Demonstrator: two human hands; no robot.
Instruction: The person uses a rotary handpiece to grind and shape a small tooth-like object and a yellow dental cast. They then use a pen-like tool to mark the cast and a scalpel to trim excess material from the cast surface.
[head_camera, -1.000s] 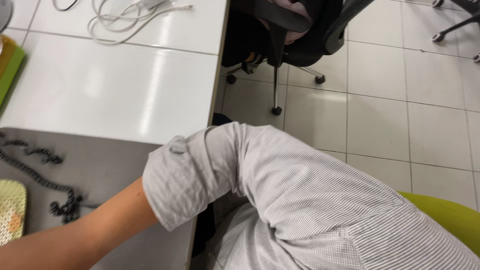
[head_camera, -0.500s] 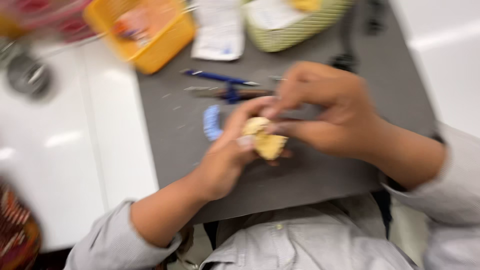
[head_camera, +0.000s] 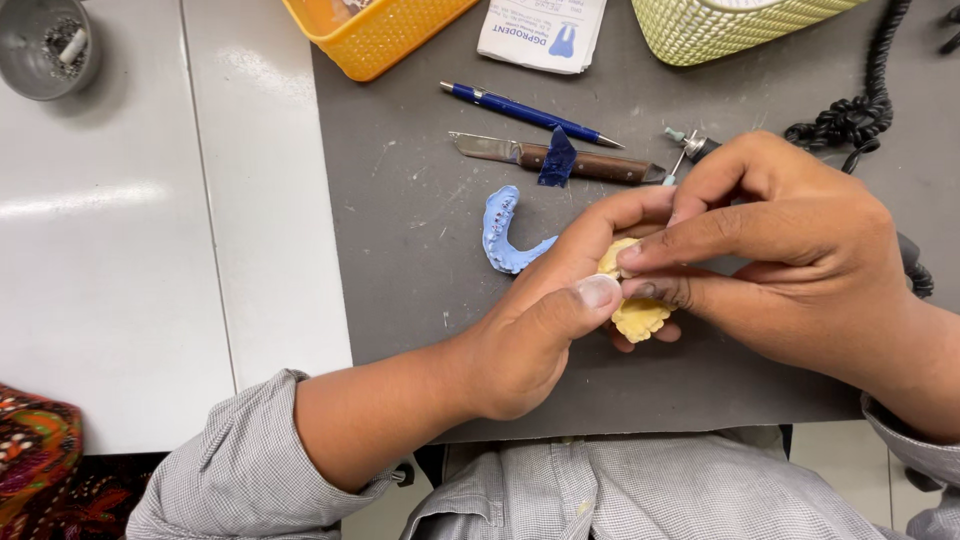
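Head view | your left hand (head_camera: 520, 340) cradles yellow dental cast (head_camera: 640, 315) | right hand (head_camera: 790, 250) pinches its top | keep both grips firm, steady over desk (head_camera: 400, 250)

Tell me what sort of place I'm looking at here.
Most likely a dental lab bench. Both hands, left hand and right hand, hold a yellow tooth cast over a grey mat, beside a blue bite mould, a knife and a small rotary tool.

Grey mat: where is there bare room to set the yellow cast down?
Bare: the mat's left strip, between orange basket and blue tray. Crowded: the top, with pen, knife, green basket, and around both hands.
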